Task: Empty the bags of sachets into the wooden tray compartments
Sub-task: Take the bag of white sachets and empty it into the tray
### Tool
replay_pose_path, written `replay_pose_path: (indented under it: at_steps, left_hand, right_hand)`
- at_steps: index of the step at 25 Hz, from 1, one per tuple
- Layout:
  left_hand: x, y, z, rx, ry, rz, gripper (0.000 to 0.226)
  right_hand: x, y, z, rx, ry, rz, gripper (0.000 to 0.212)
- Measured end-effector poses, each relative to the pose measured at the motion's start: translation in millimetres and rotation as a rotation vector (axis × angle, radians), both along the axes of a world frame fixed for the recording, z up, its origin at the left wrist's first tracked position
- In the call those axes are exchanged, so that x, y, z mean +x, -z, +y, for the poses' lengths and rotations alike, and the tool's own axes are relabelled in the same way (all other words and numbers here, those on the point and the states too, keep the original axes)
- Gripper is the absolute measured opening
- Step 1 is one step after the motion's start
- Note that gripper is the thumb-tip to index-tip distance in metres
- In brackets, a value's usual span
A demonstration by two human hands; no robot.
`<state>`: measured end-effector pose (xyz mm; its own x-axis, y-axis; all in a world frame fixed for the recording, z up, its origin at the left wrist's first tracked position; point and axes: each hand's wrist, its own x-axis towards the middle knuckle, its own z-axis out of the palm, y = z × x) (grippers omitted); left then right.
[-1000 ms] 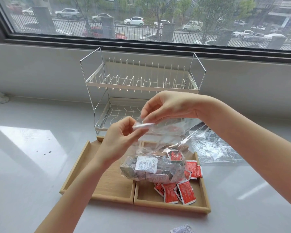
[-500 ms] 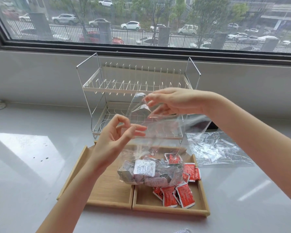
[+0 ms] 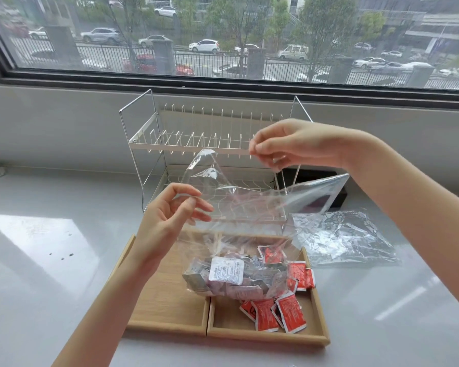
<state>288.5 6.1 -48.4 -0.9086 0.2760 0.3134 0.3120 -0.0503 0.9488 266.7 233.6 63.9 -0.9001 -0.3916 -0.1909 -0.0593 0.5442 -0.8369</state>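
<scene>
I see the clear plastic bag (image 3: 239, 260) standing on the wooden tray (image 3: 167, 300), its lower end bulging with grey-silver sachets (image 3: 249, 284) and resting across the divider between the two compartments. A white label (image 3: 226, 270) faces me on the bag's front. The bag's mouth is pulled wide open above the tray. My right hand (image 3: 300, 144) is raised in front of the wire dish rack (image 3: 210, 144), thumb and forefinger closed together on the far edge of the film, the other fingers loosely curled. My left hand (image 3: 170, 218) is lower and nearer, fingers bent with thumb and forefinger drawn close at the near edge; the film is so transparent there that I cannot tell for sure whether they actually grip it. Red sachets (image 3: 276, 313) lie loose in the right compartment, some tucked beneath the bag. The left compartment shows bare wood. An empty crumpled bag (image 3: 345, 237) lies flat on the white counter (image 3: 51, 260), just right of the tray and apart from it.
</scene>
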Motion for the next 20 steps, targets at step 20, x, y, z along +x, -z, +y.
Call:
replay_pose_path:
  at_steps: [20]
  left_hand:
    - [-6.0,2.5,-4.1,0.061,-0.034,0.007,0.008]
  right_hand:
    - [12.8,5.5,-0.9,0.338,-0.077,-0.027,0.035]
